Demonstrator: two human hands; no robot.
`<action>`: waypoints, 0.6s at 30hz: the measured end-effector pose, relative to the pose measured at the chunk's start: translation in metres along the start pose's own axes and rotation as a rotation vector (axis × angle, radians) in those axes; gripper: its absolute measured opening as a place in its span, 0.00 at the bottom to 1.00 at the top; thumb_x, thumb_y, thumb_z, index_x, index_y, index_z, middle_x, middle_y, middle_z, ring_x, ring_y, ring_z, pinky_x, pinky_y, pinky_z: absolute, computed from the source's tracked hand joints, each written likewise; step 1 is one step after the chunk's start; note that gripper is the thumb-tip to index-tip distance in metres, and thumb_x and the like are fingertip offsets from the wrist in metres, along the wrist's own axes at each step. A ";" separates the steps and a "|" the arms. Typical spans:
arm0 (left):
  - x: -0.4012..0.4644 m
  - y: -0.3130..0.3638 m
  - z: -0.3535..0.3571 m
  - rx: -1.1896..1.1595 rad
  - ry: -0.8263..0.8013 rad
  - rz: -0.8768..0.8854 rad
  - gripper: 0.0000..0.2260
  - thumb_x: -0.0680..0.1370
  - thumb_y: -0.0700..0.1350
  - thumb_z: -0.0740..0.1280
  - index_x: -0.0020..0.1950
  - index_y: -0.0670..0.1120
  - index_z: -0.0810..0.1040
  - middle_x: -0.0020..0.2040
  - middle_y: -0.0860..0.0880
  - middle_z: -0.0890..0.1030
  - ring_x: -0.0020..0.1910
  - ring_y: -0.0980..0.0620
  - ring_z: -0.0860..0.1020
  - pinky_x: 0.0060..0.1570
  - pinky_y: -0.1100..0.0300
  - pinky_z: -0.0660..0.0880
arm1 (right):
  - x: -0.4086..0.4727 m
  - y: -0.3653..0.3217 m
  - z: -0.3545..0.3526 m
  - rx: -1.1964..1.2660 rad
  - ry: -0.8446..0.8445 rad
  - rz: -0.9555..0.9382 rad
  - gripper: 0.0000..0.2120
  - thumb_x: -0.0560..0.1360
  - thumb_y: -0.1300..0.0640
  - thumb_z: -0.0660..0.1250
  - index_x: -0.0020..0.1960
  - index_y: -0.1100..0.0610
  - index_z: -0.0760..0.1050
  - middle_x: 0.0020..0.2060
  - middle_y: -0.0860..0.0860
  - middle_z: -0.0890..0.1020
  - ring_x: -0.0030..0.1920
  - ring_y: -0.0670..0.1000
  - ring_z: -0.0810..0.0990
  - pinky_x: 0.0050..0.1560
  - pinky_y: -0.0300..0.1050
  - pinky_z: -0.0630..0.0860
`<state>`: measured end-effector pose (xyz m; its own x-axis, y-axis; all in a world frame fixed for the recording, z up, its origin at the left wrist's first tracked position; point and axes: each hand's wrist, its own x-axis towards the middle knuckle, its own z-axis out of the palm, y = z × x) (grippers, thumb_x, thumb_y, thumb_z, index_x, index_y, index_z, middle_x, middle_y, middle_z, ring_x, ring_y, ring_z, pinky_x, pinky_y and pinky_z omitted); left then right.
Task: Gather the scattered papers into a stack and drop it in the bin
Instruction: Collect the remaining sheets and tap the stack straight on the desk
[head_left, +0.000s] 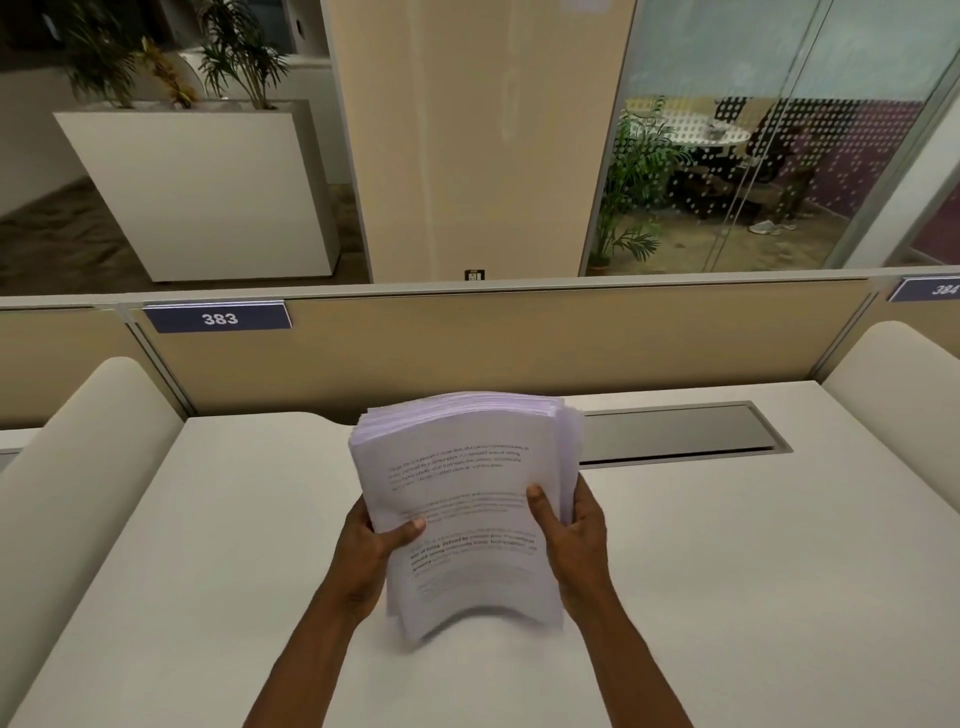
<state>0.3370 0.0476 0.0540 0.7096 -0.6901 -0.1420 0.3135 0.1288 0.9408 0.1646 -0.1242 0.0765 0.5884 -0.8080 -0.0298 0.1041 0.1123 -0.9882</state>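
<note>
at the centre of the view, above a smooth off-white desk (727, 571), a thick stack (462, 499) of white printed sheets is held upright and tilted a little back, its lower edge bowed into an arch just over the desk top. the top sheet is matte, with blocks of dark print, some bold; the words are too blurred to read. the upper edge shows many thin leaves, slightly fanned and uneven, and the right side edge is ragged too.

the left hand (371, 540) grips the stack from 9 o'clock, thumb pressed flat on the front sheet and fingers hidden behind. the right hand (571, 530) grips from 3 o'clock, thumb on the front and fingers wrapped round the edge.

at 2 o'clock from the stack a long grey metal flap (675, 434) with rounded corners sits flush in the desk. at 12 o'clock runs a tan partition (467, 343); at 10 o'clock on it hangs a blue tag (218, 318) reading 383.
</note>
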 end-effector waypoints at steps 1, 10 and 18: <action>-0.004 0.002 0.003 -0.004 0.017 0.047 0.25 0.65 0.42 0.81 0.61 0.50 0.83 0.58 0.40 0.85 0.56 0.39 0.84 0.49 0.43 0.83 | -0.004 -0.005 -0.001 -0.027 0.001 -0.060 0.19 0.75 0.45 0.73 0.64 0.47 0.78 0.52 0.51 0.86 0.51 0.53 0.87 0.44 0.50 0.85; -0.037 0.002 0.031 0.244 0.062 0.283 0.32 0.68 0.50 0.80 0.70 0.57 0.74 0.63 0.49 0.82 0.63 0.48 0.80 0.55 0.52 0.82 | -0.028 0.001 -0.023 0.001 0.018 -0.194 0.30 0.75 0.53 0.68 0.73 0.40 0.61 0.59 0.42 0.80 0.59 0.47 0.80 0.49 0.43 0.83; -0.040 0.016 0.076 0.223 0.194 0.349 0.20 0.72 0.47 0.76 0.64 0.53 0.80 0.56 0.50 0.86 0.56 0.47 0.84 0.54 0.46 0.84 | -0.022 -0.017 0.006 0.034 0.262 -0.212 0.25 0.68 0.33 0.73 0.60 0.42 0.77 0.48 0.44 0.85 0.50 0.47 0.84 0.39 0.37 0.81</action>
<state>0.2655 0.0232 0.0976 0.8602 -0.4841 0.1600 -0.0934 0.1589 0.9829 0.1548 -0.1042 0.0946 0.3252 -0.9360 0.1343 0.2317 -0.0588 -0.9710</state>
